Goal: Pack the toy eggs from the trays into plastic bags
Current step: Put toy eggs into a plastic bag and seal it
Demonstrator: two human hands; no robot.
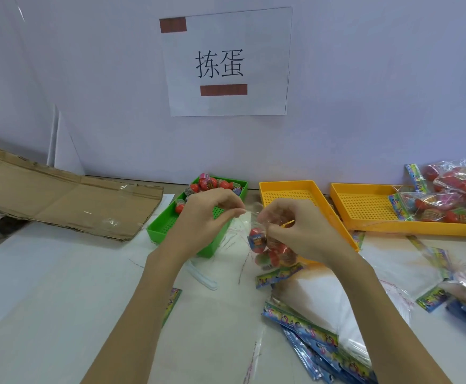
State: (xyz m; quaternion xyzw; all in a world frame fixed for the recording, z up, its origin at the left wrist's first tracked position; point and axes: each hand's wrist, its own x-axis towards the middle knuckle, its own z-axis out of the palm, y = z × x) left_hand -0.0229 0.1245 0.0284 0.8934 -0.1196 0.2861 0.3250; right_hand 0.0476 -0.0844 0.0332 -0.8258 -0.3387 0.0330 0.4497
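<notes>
A clear plastic bag (270, 250) with several red toy eggs inside hangs between my hands above the table. My right hand (298, 231) grips the bag's gathered neck together with a thin yellow tie. My left hand (206, 214) pinches the bag's top edge from the left. Behind my left hand stands a green tray (157, 231) with several red toy eggs (215, 185) heaped at its far end.
Two yellow trays (290, 192) (364, 206) stand to the right; filled bags (458, 189) lie on and behind the far one. Stacks of flat bags (323, 336) lie in front right. Flattened cardboard (60, 198) lies at the left. A paper sign (226, 62) hangs on the wall.
</notes>
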